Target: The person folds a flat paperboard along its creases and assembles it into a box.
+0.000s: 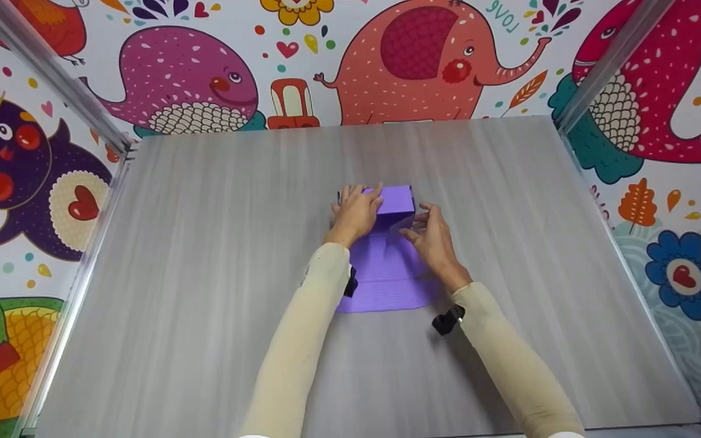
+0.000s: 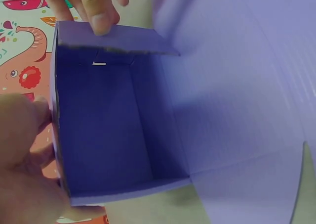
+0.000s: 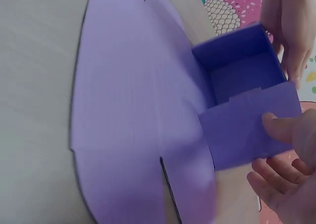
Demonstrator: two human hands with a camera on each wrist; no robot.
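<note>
A purple cardboard box (image 1: 397, 199), partly folded, stands on the table with its open side facing the person. Its long lid panel (image 1: 387, 261) lies flat toward the front edge. My left hand (image 1: 355, 214) holds the box at its back left; in the left wrist view the left hand (image 2: 22, 159) lies along the outer wall. At the right end, my right hand (image 1: 435, 240) pinches a side flap (image 3: 252, 127), thumb on its face and fingers behind. The flap (image 2: 113, 38) stands partly folded over the box's opening. The box's inside (image 2: 98, 125) holds nothing visible.
The grey wood-grain table (image 1: 204, 274) extends around the box. Walls with cartoon animals (image 1: 417, 67) and metal posts (image 1: 612, 61) bound the back and sides. A slot (image 3: 170, 189) separates the lid panel from its side tab (image 3: 192, 199).
</note>
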